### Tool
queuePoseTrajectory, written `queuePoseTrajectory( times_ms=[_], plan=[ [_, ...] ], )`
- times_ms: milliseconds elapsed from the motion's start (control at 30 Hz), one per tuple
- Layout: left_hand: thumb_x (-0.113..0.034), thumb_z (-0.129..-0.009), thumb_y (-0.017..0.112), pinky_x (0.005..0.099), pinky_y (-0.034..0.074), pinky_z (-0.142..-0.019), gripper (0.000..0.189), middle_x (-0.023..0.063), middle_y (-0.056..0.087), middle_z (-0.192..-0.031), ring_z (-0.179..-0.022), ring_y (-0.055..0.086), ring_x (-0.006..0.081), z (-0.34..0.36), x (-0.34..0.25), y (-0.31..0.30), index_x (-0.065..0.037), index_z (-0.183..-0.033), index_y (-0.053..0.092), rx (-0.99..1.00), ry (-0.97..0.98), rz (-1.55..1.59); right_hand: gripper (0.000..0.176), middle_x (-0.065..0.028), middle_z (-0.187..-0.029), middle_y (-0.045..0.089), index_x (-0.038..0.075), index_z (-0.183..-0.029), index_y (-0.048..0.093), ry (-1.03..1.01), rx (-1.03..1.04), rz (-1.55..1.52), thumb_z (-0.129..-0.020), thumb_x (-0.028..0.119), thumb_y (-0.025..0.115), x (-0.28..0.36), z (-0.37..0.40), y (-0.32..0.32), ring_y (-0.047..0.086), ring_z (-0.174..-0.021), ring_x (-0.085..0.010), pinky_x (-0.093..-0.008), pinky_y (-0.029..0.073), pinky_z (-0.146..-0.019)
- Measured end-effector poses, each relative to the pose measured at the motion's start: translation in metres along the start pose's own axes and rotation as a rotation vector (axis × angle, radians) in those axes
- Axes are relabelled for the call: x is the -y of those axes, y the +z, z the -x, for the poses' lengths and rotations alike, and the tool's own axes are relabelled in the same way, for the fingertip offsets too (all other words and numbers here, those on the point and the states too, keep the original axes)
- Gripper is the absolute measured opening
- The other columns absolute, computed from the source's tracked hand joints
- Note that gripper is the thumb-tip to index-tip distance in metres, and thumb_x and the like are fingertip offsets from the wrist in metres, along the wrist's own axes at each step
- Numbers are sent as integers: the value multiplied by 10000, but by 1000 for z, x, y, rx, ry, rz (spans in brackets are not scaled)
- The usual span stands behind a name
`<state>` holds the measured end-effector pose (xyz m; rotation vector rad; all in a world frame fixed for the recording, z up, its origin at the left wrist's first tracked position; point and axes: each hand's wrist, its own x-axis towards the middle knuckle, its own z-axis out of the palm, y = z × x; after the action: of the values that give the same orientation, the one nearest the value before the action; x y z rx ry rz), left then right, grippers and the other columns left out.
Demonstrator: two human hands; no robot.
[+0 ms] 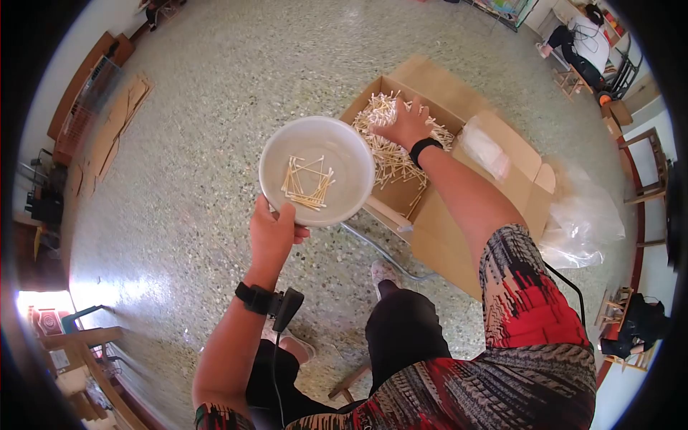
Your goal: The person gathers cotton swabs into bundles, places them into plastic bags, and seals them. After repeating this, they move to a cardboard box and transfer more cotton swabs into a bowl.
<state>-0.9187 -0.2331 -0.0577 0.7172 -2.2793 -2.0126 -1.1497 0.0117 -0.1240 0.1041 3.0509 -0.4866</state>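
Observation:
My left hand (276,233) grips the near rim of a round white bowl (347,168), thumb on top. Inside the bowl lie several cotton swabs (308,188), loosely scattered at its bottom. To the right stands an open cardboard box (448,118) with a big heap of cotton swabs (387,154) in it. My right hand (407,123) is over the heap at the box's far side, its fingers spread and bent down among the swabs. Whether it holds any swabs is hidden.
Clear plastic wrapping (584,222) lies right of the box, and a plastic bag (485,149) rests on its flap. Flattened cardboard (118,132) is at the left. Seated people (591,46) are at the upper right and lower right. A metal bar (380,251) runs below the box.

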Motion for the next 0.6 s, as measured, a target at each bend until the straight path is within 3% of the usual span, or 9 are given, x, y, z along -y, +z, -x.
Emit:
queuePoseTrajectory(
  times_ms=[167,200,433,600],
  plan=[
    [-103,-906,496,257,529,-425,316,160,689,-806,-521,664,170,-22,-7,16,24,-1195,481,79,47,-48,859,-168,-1552,242,218,-1392,494,37,16,99,-666,566,794,-17,2,26,202,-1425,-454,-666,348,-1021],
    [-103,-906,496,257,529,-425,316,160,689,-806,-521,664,170,-28,-7,19,24,-1195,481,86,44,-48,761,-160,-1512,303,228,-1343,546,20,-22,119,-674,478,809,-18,4,26,263,-1393,-444,-636,408,-988],
    [-101,-893,502,259,522,-422,330,159,685,-806,-524,663,167,-52,-1,40,24,-1196,470,116,44,-51,691,-159,-1468,360,224,-1306,565,0,1,111,-677,342,823,-33,3,21,366,-1319,-430,-563,479,-958],
    [-99,-884,509,256,509,-411,346,155,683,-796,-516,659,163,-62,1,52,13,-1208,460,116,67,-41,618,-218,-1223,534,125,-1229,586,-140,-91,38,-676,312,788,-59,-9,21,513,-1104,-441,-487,496,-928]
  ],
)
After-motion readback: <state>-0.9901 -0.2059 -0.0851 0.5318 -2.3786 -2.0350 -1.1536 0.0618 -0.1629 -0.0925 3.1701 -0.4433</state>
